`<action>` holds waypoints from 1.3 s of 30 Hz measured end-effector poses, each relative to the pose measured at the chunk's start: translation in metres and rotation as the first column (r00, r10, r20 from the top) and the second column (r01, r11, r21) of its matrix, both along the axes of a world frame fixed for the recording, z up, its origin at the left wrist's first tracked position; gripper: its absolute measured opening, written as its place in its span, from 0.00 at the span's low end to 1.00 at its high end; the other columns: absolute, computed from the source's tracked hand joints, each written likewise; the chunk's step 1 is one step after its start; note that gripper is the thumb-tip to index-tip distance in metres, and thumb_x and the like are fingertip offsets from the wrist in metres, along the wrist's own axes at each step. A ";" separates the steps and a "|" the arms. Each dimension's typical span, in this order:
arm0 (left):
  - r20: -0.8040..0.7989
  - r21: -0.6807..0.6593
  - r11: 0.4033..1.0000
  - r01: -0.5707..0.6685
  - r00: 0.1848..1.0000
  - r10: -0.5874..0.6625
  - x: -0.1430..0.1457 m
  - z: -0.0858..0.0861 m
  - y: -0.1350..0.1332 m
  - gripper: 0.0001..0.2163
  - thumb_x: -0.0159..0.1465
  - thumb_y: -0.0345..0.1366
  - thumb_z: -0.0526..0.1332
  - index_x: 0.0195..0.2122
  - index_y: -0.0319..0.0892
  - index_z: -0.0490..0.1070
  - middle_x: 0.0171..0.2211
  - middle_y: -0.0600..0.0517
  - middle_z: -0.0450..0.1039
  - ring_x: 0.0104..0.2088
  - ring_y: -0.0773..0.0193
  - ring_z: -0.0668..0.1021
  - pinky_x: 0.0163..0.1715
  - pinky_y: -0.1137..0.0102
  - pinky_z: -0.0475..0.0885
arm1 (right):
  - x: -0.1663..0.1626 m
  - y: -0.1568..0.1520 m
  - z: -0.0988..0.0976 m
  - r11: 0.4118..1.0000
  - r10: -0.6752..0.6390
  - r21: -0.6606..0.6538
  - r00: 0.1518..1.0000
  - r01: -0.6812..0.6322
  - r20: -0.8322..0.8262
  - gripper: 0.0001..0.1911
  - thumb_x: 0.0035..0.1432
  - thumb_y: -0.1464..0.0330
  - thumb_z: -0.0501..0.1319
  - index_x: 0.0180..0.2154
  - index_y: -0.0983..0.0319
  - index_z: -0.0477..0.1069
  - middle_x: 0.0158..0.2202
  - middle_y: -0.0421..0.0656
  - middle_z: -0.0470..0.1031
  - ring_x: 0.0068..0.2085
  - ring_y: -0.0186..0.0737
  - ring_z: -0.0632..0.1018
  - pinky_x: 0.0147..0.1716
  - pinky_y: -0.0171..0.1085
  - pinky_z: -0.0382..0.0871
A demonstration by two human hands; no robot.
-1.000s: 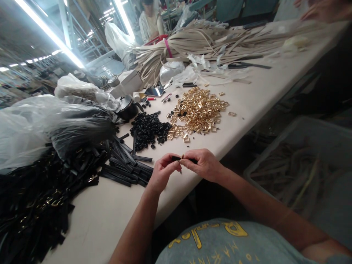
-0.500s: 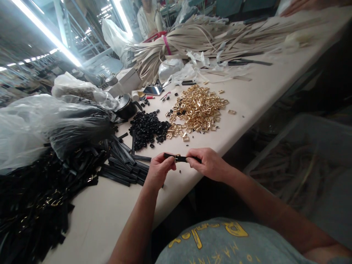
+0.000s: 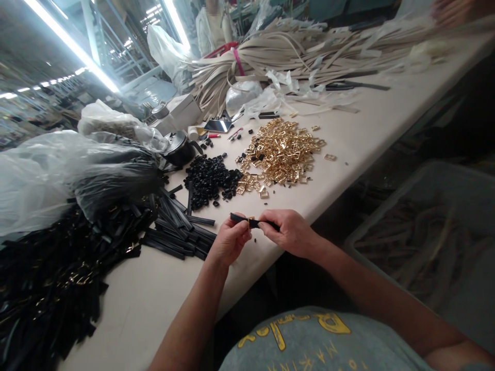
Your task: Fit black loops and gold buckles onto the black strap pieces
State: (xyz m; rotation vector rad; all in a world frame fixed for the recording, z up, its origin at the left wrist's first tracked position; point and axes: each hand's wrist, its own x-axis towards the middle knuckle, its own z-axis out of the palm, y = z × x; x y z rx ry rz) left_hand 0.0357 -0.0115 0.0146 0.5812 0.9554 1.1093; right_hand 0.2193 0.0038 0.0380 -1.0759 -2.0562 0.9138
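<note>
A short black strap (image 3: 254, 223) with a gold buckle (image 3: 249, 220) on it is held between both hands, above the table's near edge. My left hand (image 3: 231, 238) pinches the strap at the buckle. My right hand (image 3: 286, 231) grips its other end, thumb on top. Just beyond the hands lie a pile of gold buckles (image 3: 284, 152) and a heap of small black loops (image 3: 211, 178). Loose black straps (image 3: 180, 232) are left of my left hand. Farther left is a big heap of black straps with gold buckles (image 3: 50, 283).
Plastic bags (image 3: 77, 159) and a dark lidded pot (image 3: 180, 148) stand at the left. A phone (image 3: 217, 126) lies behind the loops. Long beige strips (image 3: 270, 49) cover the table's back. A clear bin (image 3: 421, 226) is at the right. Another person's hand (image 3: 454, 11) shows at upper right.
My hands have come slightly closer together on the strap, with the right hand shifted a little left. The other person's hand at upper right has moved. The view has shifted slightly.
</note>
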 end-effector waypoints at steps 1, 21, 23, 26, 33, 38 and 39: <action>-0.029 0.012 1.000 0.011 1.000 -0.010 0.000 -0.001 0.000 0.16 0.48 0.38 0.74 0.29 0.40 0.68 0.21 0.58 0.67 0.20 0.76 0.68 0.23 0.77 0.65 | 0.000 0.000 -0.001 1.000 0.000 0.013 1.000 0.000 0.008 0.09 0.60 0.70 0.55 0.29 0.62 0.71 0.24 0.39 0.72 0.27 0.33 0.70 0.28 0.32 0.57; 0.013 -0.060 0.998 -0.005 1.000 0.005 0.003 0.004 0.000 0.14 0.46 0.33 0.74 0.30 0.38 0.71 0.24 0.56 0.72 0.23 0.74 0.73 0.25 0.79 0.70 | -0.001 -0.002 -0.008 1.000 0.008 -0.023 0.995 -0.011 -0.102 0.07 0.61 0.69 0.57 0.36 0.61 0.74 0.32 0.40 0.78 0.34 0.36 0.75 0.35 0.33 0.65; 0.000 -0.054 0.998 0.029 1.000 -0.029 0.002 0.005 -0.001 0.14 0.46 0.33 0.74 0.29 0.38 0.71 0.25 0.56 0.72 0.23 0.74 0.73 0.26 0.78 0.71 | -0.001 -0.001 -0.008 0.998 0.030 -0.056 0.989 -0.039 -0.147 0.07 0.61 0.69 0.58 0.36 0.61 0.74 0.32 0.40 0.78 0.33 0.35 0.75 0.35 0.33 0.65; -0.084 -0.006 1.000 0.008 0.996 -0.008 0.004 0.005 -0.001 0.14 0.46 0.35 0.74 0.28 0.39 0.70 0.25 0.56 0.73 0.23 0.73 0.74 0.28 0.76 0.72 | -0.003 0.000 -0.008 0.996 0.018 -0.087 0.984 -0.034 -0.179 0.07 0.60 0.68 0.58 0.33 0.61 0.74 0.30 0.39 0.77 0.31 0.34 0.74 0.33 0.33 0.65; -0.326 0.292 0.948 -0.128 0.918 0.224 0.016 0.005 -0.005 0.14 0.49 0.37 0.74 0.30 0.41 0.69 0.24 0.56 0.75 0.26 0.69 0.77 0.32 0.72 0.72 | -0.007 0.002 -0.008 0.984 -0.163 -0.095 0.981 0.154 -0.100 0.07 0.57 0.66 0.61 0.29 0.62 0.72 0.24 0.38 0.73 0.26 0.33 0.70 0.28 0.33 0.61; -0.310 0.342 0.939 0.033 0.947 0.080 0.010 0.004 -0.010 0.13 0.59 0.43 0.66 0.40 0.41 0.76 0.35 0.47 0.79 0.34 0.61 0.81 0.39 0.66 0.74 | 0.002 0.013 -0.007 0.978 -0.188 -0.121 0.967 0.168 -0.172 0.10 0.57 0.62 0.62 0.28 0.63 0.72 0.25 0.39 0.73 0.26 0.33 0.69 0.27 0.33 0.60; -0.304 0.334 0.941 0.051 0.951 0.057 0.008 0.004 -0.009 0.13 0.59 0.44 0.66 0.40 0.40 0.76 0.36 0.47 0.79 0.34 0.61 0.81 0.39 0.66 0.74 | 0.004 0.014 -0.005 0.979 -0.178 -0.132 0.968 0.156 -0.177 0.11 0.56 0.62 0.62 0.28 0.63 0.72 0.25 0.39 0.73 0.26 0.32 0.69 0.27 0.33 0.60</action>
